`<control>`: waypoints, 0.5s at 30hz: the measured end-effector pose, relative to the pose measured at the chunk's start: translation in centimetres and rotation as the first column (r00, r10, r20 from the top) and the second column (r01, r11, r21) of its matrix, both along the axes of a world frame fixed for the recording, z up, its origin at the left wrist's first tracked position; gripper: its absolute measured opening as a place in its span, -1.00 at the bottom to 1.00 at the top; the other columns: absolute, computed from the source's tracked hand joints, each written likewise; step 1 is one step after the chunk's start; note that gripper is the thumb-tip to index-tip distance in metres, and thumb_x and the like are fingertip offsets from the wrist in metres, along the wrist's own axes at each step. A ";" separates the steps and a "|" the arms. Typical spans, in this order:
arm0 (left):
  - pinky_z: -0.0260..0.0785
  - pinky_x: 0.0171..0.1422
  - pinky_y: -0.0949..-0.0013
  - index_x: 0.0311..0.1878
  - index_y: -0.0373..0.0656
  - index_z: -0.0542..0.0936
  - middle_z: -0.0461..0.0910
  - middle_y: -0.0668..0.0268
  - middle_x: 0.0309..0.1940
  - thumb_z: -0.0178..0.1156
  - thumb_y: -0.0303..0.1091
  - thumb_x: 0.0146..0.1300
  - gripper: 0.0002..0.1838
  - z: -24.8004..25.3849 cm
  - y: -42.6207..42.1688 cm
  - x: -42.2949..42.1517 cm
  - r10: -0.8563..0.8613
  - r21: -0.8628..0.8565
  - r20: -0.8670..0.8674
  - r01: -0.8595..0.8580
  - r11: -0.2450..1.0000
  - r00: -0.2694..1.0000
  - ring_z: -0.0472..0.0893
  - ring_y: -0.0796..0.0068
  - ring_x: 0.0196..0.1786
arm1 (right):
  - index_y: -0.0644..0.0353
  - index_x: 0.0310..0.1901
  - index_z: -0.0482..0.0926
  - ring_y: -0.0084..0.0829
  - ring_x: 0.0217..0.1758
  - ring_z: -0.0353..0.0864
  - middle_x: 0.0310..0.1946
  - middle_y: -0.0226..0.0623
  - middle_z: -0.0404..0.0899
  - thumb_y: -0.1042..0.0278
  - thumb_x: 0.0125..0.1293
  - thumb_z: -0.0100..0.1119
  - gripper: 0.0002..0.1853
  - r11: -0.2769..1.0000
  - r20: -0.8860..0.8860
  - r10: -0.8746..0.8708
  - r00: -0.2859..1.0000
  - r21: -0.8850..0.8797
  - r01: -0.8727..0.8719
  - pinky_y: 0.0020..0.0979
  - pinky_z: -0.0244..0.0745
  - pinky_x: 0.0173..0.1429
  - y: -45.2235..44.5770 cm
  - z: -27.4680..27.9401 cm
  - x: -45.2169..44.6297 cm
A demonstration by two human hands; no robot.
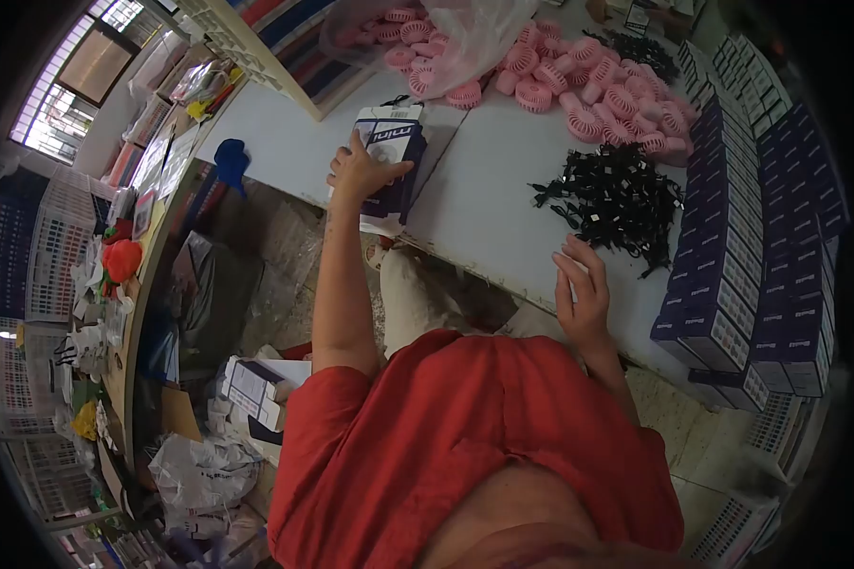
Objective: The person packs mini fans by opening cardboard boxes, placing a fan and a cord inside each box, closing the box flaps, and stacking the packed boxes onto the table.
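Observation:
A white and purple box with "mini" printed on it (400, 133) lies on the white table (465, 199) near its front edge. My left hand (356, 174) rests over the box's left side, thumb and fingers spread apart. Whether its fingertips press on the box is hard to tell. To the right, my right hand (582, 287) is at the table's front edge with its fingers apart and nothing in them. Just beyond it lies a pile of black cables (617, 199). Pink handheld fans (598, 81) are heaped farther back.
Stacks of purple boxes (721, 247) stand along the right side. A clear plastic bag (484, 38) holds more pink fans at the back. A wooden-edged frame (256, 57) stands at back left. Cluttered shelving and a blue item (231, 164) are at left.

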State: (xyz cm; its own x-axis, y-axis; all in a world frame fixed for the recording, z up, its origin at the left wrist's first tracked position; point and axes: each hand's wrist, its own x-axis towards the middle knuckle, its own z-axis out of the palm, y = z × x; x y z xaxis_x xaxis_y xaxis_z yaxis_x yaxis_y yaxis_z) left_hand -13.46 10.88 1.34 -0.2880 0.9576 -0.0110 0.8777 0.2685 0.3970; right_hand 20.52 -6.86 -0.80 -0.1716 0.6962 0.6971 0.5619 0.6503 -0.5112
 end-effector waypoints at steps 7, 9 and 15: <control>0.06 0.38 -0.13 0.48 -0.16 0.06 0.26 -0.20 0.28 0.53 0.20 -0.35 0.32 2.6 -1.8 0.2 -0.103 0.246 0.046 0.089 0.965 0.994 0.25 -0.22 0.34 | 0.27 0.07 0.52 -0.17 0.10 0.56 0.12 -0.10 0.46 0.68 0.21 0.09 -0.64 0.996 0.021 0.026 0.999 -0.083 -0.024 -0.29 0.54 0.11 1.2 1.6 0.6; 0.22 0.33 0.04 0.44 -0.22 0.12 0.36 -0.18 0.20 0.59 -0.09 -0.37 0.25 4.3 -3.2 2.4 -0.289 0.512 0.167 0.167 0.843 0.943 0.33 -0.12 0.29 | 0.26 0.16 0.44 -0.17 0.15 0.52 0.17 -0.07 0.42 0.64 0.24 0.10 -0.58 0.983 -0.062 0.028 0.998 -0.178 -0.038 -0.29 0.48 0.18 2.7 2.1 0.5; 0.45 -0.09 0.30 0.10 -0.23 0.51 0.58 0.10 -0.23 0.45 -0.46 -0.03 -0.44 3.2 -8.5 12.4 -0.597 0.592 0.569 0.223 0.775 0.565 0.61 0.20 -0.23 | 0.25 0.46 -0.02 -0.26 0.37 0.29 0.34 -0.07 0.25 0.41 0.36 0.13 -0.27 0.885 -0.627 0.177 0.759 -0.237 -0.402 -0.30 0.17 0.41 7.5 5.1 -2.8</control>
State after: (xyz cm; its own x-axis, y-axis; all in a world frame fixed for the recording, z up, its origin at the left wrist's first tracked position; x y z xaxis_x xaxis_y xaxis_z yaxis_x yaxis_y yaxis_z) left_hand -1.07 2.39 4.51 0.0597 0.9162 0.3963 0.2404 -0.3985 0.8851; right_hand 17.70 0.66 4.28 -0.0527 0.8865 0.4597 -0.0965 0.4537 -0.8859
